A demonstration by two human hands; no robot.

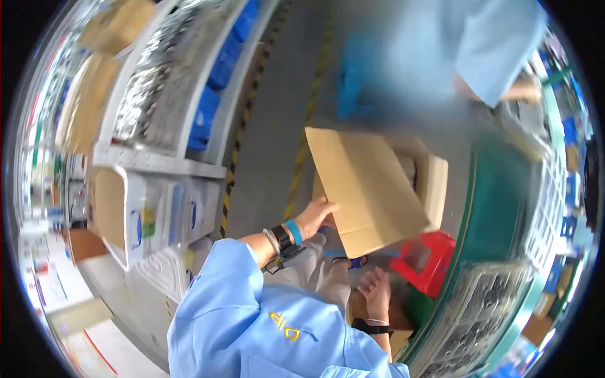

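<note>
My left hand [315, 217] grips the near left edge of a flat brown cardboard panel [372, 189], thumb on top and the other fingers hidden beneath. The panel is tilted over a cardboard box [435, 189], whose far right side shows behind it. Whether the panel is a flap of that box or a loose sheet I cannot tell. My right hand [376, 293] is raised near my body, palm up, fingers loosely bent and apart, holding nothing. Just beyond it stands a red plastic stool [427, 263].
On the left stands a white rack [164, 160] with blue bins [205, 116] and clear plastic tubs [151, 214]. A green workbench [498, 195] with trays [485, 309] runs along the right. Ahead, a blurred person in light blue [466, 50] is beside a blue stool [356, 75].
</note>
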